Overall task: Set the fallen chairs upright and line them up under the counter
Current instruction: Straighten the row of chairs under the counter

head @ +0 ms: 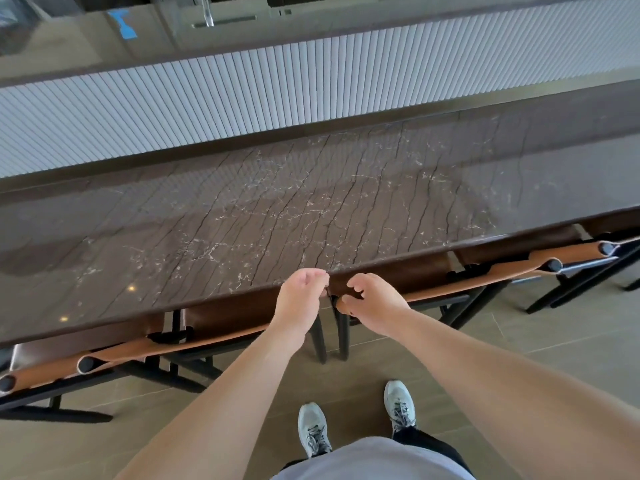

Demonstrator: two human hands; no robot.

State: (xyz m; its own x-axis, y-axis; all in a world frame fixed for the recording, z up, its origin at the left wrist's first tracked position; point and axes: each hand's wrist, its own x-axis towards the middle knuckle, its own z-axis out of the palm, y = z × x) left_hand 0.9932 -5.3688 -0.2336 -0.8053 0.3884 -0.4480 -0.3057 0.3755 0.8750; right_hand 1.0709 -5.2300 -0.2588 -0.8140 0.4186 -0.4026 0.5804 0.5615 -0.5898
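Observation:
Several chairs with tan leather backrests, dark brown seats and black frames stand upright in a row, their seats tucked under the dark marble counter (311, 202). My left hand (300, 301) is curled over the right end of the backrest of the chair left of centre (221, 318). My right hand (372, 303) grips the left end of the backrest of the chair right of centre (450, 287). These two chairs stand side by side, their black legs almost touching between my hands. Further chairs sit at the far left (45, 370) and far right (568, 254).
A ribbed white panel (242, 98) rises behind the counter, with a higher worktop and a tap (207, 12) beyond it. I stand on a wood-look floor (519, 341), my grey shoes (313, 429) just behind the chair legs.

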